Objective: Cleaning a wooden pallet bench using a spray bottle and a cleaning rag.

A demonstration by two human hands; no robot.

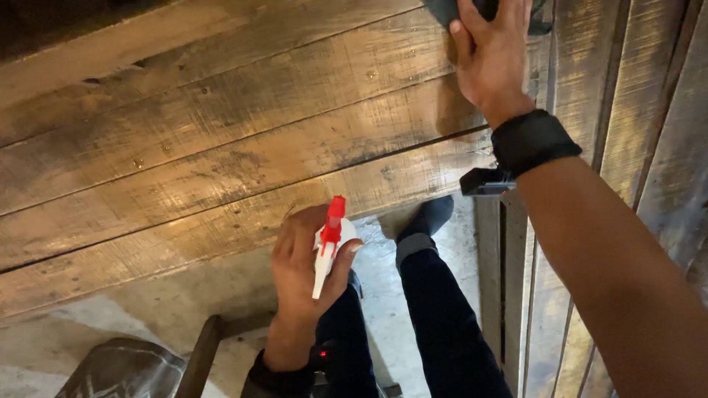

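Setting: a rough wooden plank table [221,125] fills the upper and left part of the view, its boards worn, scratched and faintly glossy; grey concrete floor [96,324] shows below its near edge.
Right side: a second run of weathered planks [649,96] stands at 3 o'clock, its boards running away from the viewer.
Left hand: the left hand [302,276] sits low at 6 o'clock, just past the table's near edge, fingers clenched around a spray bottle.
Spray bottle: the spray bottle [330,243] has a white head with a red nozzle and trigger; the nozzle points up toward 12 o'clock, and the bottle's body is hidden behind the palm.
Right hand: the right hand [493,55] reaches to 1 o'clock, palm down, pressing on a dark cloth on the table top; the fingertips are cut off by the frame, so how tightly they grip cannot be told.
Dark cloth: the dark cloth [442,10] peeks out under that hand at the top edge, mostly covered.
Wrist: a black wristband [532,140] wraps the right wrist.
Legs: dark trousers [442,324] and a dark shoe [434,214] stand on the floor at 5 o'clock.
Lower left: part of a dark seat with a wooden frame [125,368] shows at 7 o'clock.
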